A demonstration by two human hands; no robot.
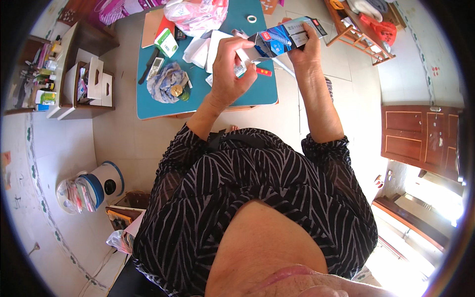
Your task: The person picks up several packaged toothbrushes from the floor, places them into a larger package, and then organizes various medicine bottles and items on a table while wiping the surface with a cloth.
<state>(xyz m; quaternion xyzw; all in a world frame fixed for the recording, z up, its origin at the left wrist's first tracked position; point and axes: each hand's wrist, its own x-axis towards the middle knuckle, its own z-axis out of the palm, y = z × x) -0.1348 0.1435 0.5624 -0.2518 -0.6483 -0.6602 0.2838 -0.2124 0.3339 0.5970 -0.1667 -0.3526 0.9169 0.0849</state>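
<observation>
A blue and silver-grey printed carton (279, 40) is held tilted above the table's far right edge. My right hand (305, 48) is closed around its right part, with the thumb on the near face. At the carton's left end, an end flap sticks out. My left hand (230, 72) has its curled fingers and thumb at that flap, gripping it from either side. What is inside the carton cannot be seen. Beneath my hands, white paper and packaging (199, 51) lie on the teal tabletop (257, 96).
The table also bears a crumpled patterned cloth (166, 85), a green-and-white box (166, 42), a plastic bag (195, 15), a tape roll (252, 19) and a red packet (263, 72). Drawers (94, 81) stand left, a white-and-blue bin (106, 183) lower left, a wooden rack (363, 42) upper right.
</observation>
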